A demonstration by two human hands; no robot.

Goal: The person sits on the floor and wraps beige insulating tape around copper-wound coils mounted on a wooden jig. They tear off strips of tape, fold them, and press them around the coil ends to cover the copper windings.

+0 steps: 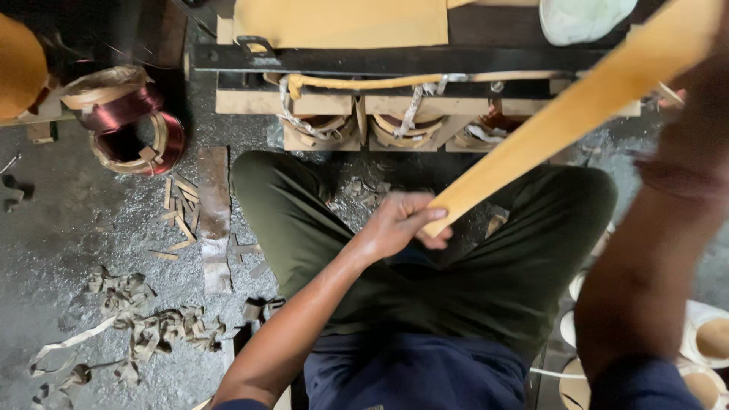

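The left hand sits at the centre of the frame, above the lap, with its fingers and thumb closed on the lower end of a long yellow strip. The strip is flat and stiff-looking and runs diagonally from that grip up to the upper right corner of the frame. The right forearm rises along the right edge, blurred and close to the camera; the right hand itself is out of frame or hidden near the upper right corner, so the state of its fingers cannot be told. Below the hands, the person's legs in dark green trousers spread left and right, with a blue garment at the bottom centre. At the top centre stands a dark frame carrying three wound coils side by side, wrapped in pale tape, with a yellow sleeved lead across them. A yellow sheet lies behind the frame at the top. In the upper left, copper wire coils rest on the grey floor. Small wooden slips lie just below them, and crumpled tape scraps lie in the lower left. White tape rolls sit in the lower right corner.
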